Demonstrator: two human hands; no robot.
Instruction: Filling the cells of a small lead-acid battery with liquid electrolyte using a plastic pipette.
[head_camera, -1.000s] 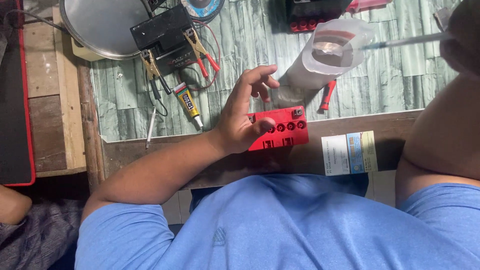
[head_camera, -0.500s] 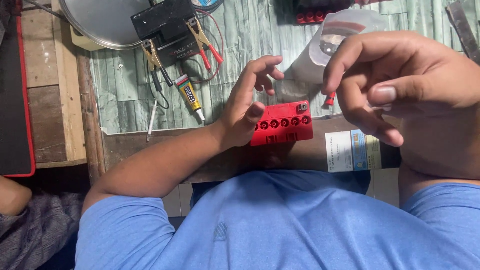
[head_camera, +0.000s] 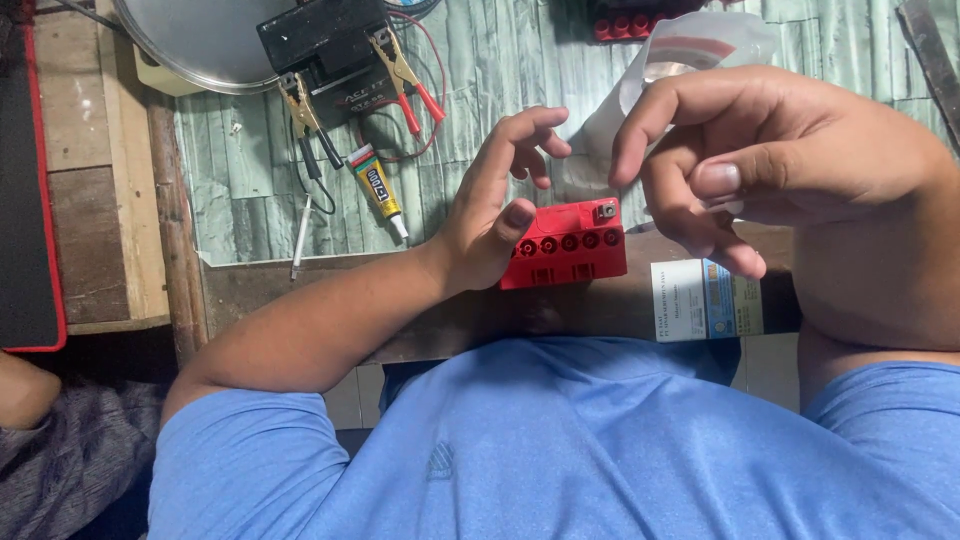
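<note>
Both hands are up over the small red battery (head_camera: 565, 245), our landmark at the bench's near edge. Right hand (head_camera: 790, 165) looms largest, raised close to the camera above and right of the battery, fingers curled in, thumb and fingertips pinched on something slender and pale; what exactly it is, I cannot tell, it's nearly hidden. Left hand (head_camera: 495, 215) sits at the battery's left end, thumb pressed on the red top beside the row of round cell holes, the other fingers spread loose above it, gripping nothing.

Biggest thing beyond the battery: the round metal lid (head_camera: 200, 45), far up and left. Next the black battery (head_camera: 330, 55), up-left, with brass-coloured clamps and red leads clipped on. Then the translucent plastic jug (head_camera: 640, 90), just behind the red battery and half masked by the right hand. Smaller: the printed white and blue label (head_camera: 705, 300) on the bench edge to the battery's right, and the yellow glue tube (head_camera: 378, 190) to its left.

Risks, as I judge them: only a thumb steadies the battery, so a downward poke from the right could skid it off the near edge. The cell holes stand open, so drips or spills could land on skin. The right wrist passes close to that jug; a nudge could tip it toward the battery
</note>
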